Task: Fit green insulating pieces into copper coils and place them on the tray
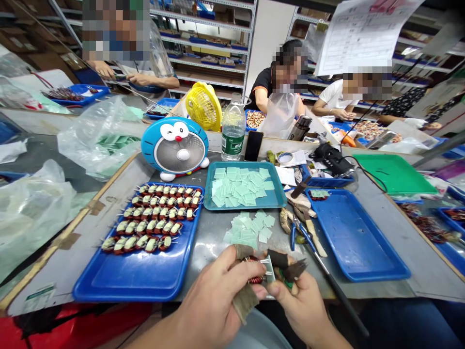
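My left hand (225, 286), with cloth wraps on its fingers, holds a red wire-wound coil (254, 271). Against the coil's right side stands a pale green square plate (269, 269), with thin wire leads poking through it. My right hand (301, 295) pinches the plate's lower edge with the thumb; a dark tool tip (296, 269) and dark finger wraps show at its fingers. Beyond my hands, loose green plates (247, 230) lie on the metal table, and more fill a teal tray (209, 194). Rows of coils with pale plates stand in the blue tray (138, 281) at left.
Pliers (305, 232) and a dark rod (341, 291) lie right of my hands. A blue tray (363, 237) holds a few coils. Behind are a blue cartoon fan (176, 148), a water bottle (233, 131) and a phone (253, 146). Several people sit across the table.
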Motion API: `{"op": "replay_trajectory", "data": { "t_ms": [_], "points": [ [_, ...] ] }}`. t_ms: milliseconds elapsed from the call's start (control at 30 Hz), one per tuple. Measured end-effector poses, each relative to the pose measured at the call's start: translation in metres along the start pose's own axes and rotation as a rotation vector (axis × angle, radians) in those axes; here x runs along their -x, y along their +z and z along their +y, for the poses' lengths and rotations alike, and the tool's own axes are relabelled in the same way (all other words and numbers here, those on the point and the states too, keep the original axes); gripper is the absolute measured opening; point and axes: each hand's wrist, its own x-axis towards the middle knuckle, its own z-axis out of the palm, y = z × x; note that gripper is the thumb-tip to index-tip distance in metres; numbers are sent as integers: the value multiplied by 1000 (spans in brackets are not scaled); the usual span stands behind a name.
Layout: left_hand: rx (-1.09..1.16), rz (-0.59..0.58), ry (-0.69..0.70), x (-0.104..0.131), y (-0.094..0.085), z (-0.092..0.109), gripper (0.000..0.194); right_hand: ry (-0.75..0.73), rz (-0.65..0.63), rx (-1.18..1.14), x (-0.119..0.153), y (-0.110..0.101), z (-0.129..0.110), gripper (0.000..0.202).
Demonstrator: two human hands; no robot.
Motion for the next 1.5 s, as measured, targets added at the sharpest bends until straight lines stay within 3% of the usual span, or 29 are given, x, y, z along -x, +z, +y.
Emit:
{"op": "replay_trajectory", "data": {
  "t_ms": [367,633,867,1067,1167,1333,1500],
  "points": [
    [-122,-21,34,5,13,-5,24,-18,9,-55,3,-3,2,32],
    [14,-126,-138,-2,0,12,16,-23,-20,-39,6,-5,6,34],
    [-88,-7,53,-1,6,5,34,-152,82,145,11,-10,8,36],
    [-308,-43,233,-3,1,2,44,-191,97,138,16,-10,11,38],
    [-270,-104,179,-6,-3,6,39,-219,99,179,16,-10,11,38],
    [-74,-210,-73,-8,-10,14,33,-291,71,320,15,-12,5,38],
    [-6,-192,-52,-8,-11,12,33,-335,89,330,16,-11,3,46]
  ]
}}
